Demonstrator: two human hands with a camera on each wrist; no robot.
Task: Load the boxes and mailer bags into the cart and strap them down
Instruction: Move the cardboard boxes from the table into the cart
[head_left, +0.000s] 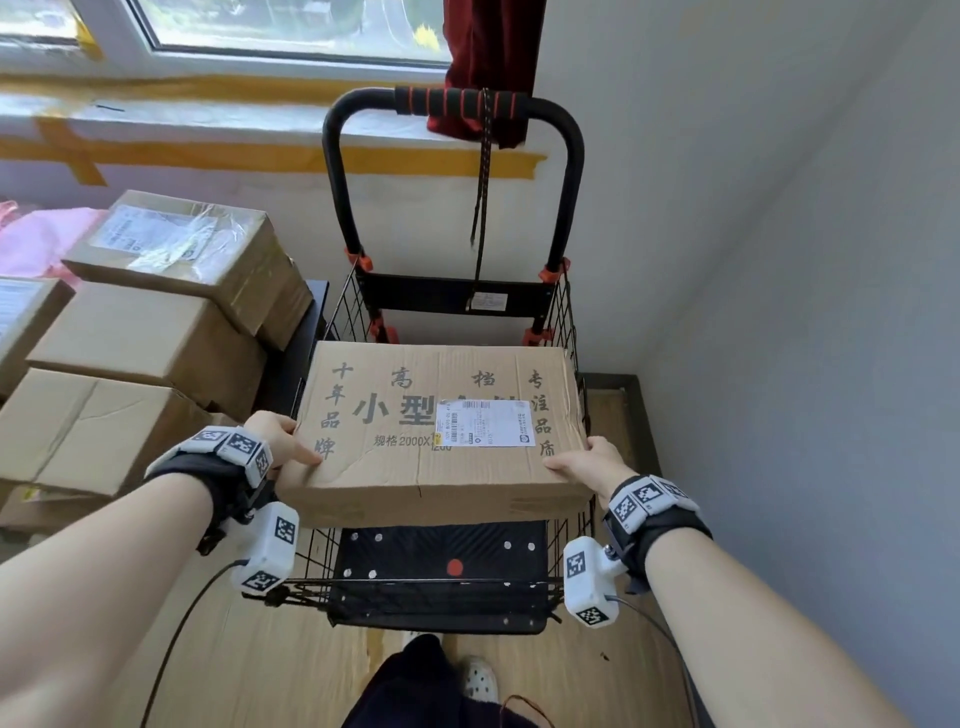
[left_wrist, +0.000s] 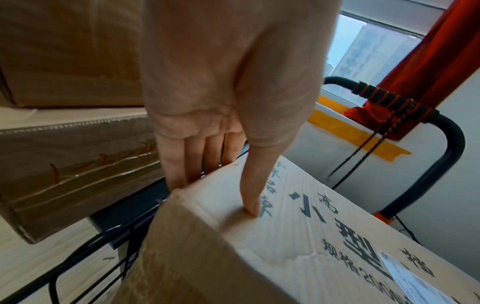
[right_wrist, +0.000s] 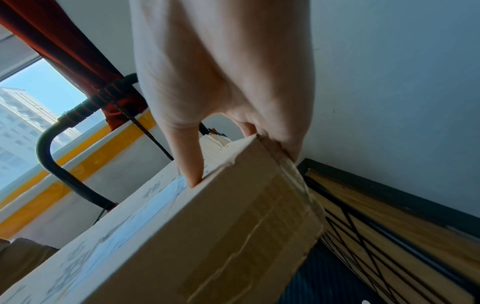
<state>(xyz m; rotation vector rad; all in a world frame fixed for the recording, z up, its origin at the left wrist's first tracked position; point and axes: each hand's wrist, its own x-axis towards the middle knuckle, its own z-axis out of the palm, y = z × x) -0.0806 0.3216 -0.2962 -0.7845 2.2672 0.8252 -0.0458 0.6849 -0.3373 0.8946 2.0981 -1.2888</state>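
Observation:
I hold a flat cardboard box (head_left: 436, 431) level above the black wire cart (head_left: 567, 322), partly inside its basket. It carries printed characters and a white shipping label (head_left: 485, 422). My left hand (head_left: 283, 439) grips the box's left end, thumb on top and fingers down the side. My right hand (head_left: 584, 462) grips the right end the same way. The left wrist view shows the thumb (left_wrist: 250, 191) pressing the box top (left_wrist: 298, 246). In the right wrist view the thumb (right_wrist: 188, 160) lies on the box's edge (right_wrist: 182, 236). A bungee cord (head_left: 483, 197) hangs from the cart handle (head_left: 457, 101).
Several cardboard boxes (head_left: 156, 332) are stacked on the left, close beside the cart. A pink bag (head_left: 31, 239) lies behind them. A grey wall (head_left: 779, 260) runs along the right. The cart's black floor (head_left: 441, 551) shows under the box. My foot (head_left: 478, 680) stands behind the cart.

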